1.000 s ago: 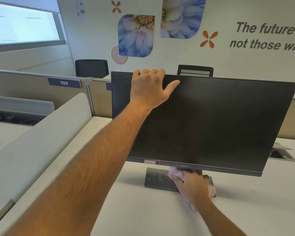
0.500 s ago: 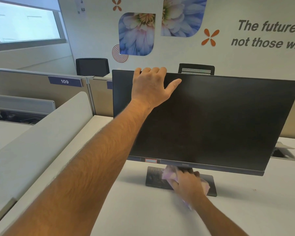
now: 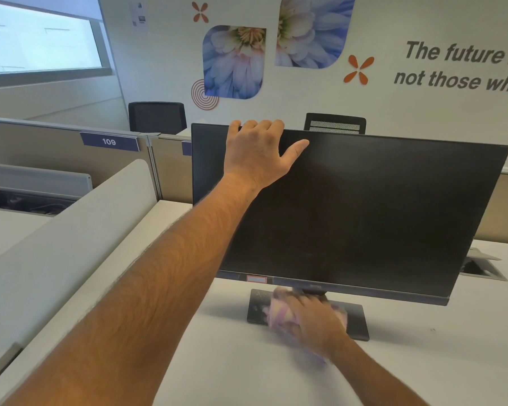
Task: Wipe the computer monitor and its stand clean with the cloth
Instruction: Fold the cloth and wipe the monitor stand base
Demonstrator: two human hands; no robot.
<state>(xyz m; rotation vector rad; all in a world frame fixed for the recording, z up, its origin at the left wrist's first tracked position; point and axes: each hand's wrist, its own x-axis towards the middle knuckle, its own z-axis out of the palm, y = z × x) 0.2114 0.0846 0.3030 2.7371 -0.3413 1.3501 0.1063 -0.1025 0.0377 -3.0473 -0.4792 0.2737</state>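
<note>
Since the earlier frames, the right hand is seen shifted leftward across the stand base, with the cloth carried along; the left hand is unchanged on the top edge. Monitor: dark screen, upright on the white counter, tilted slightly, its base directly below. Left hand: fingers hooked over the top bezel, thumb spread on the screen face, steadying. Right hand: closed on the bunched cloth and pressed to the base, blurred by motion. Cloth: judged soft, light, easily crumpled, best held bunched in the palm. Monitor: judged rigid, top-heavy, fragile at the panel; best held by the bezel edge.
</note>
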